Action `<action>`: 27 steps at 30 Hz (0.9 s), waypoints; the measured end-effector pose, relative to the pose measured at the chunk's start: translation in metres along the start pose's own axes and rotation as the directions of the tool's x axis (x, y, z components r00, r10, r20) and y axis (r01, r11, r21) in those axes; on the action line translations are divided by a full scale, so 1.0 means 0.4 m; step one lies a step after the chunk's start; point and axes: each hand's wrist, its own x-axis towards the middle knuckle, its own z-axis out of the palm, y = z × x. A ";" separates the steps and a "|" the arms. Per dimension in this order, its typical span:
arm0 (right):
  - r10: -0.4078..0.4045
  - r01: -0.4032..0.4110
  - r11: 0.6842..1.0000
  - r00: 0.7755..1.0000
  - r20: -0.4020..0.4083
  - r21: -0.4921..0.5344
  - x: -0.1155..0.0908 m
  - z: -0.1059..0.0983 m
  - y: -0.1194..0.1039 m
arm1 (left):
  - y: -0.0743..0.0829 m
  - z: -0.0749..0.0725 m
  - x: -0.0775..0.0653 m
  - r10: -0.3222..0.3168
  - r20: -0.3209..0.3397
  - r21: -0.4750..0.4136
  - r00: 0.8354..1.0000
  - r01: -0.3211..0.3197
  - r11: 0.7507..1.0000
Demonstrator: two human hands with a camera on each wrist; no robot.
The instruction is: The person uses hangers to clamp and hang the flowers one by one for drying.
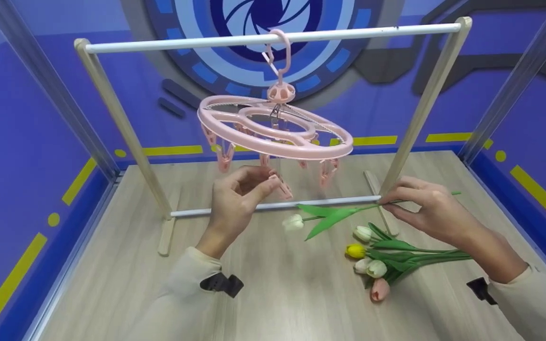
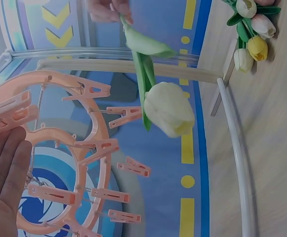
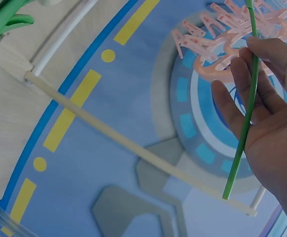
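Note:
A pink round clip hanger [image 1: 275, 151] hangs tilted from the white bar of a wooden rack. My left hand [image 1: 240, 199] pinches one of its pink clothespins [image 1: 282, 188] between thumb and fingers, below the ring. In my right hand [image 1: 427, 203] the green stem [image 3: 249, 108] of a white tulip [image 1: 294, 222] is held between thumb and fingertips. The bloom points left, toward the left hand and apart from the clothespin. Seen from the left wrist, the white tulip [image 2: 169, 109] hangs beside the hanger's other clips [image 2: 126, 116].
Several artificial tulips [image 1: 376, 269], white, yellow and pink, lie bunched on the wooden table [image 1: 273, 293] at right, below the right hand. The rack's uprights [image 1: 126, 128] and its lower white bar [image 1: 320, 203] stand around the hanger. Blue patterned panels [image 1: 31, 156] enclose the table.

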 end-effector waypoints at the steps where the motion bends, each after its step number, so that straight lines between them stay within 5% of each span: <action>1: -0.006 0.006 1.000 1.000 -0.007 -0.004 0.005 0.002 -0.002 | 0.001 0.003 0.000 0.002 0.000 -0.002 1.000 -0.002 1.000; 27: -0.052 0.054 0.998 0.998 -0.042 0.045 0.118 0.052 -0.069 | 0.012 0.066 0.005 -0.029 0.057 -0.061 0.998 0.032 0.998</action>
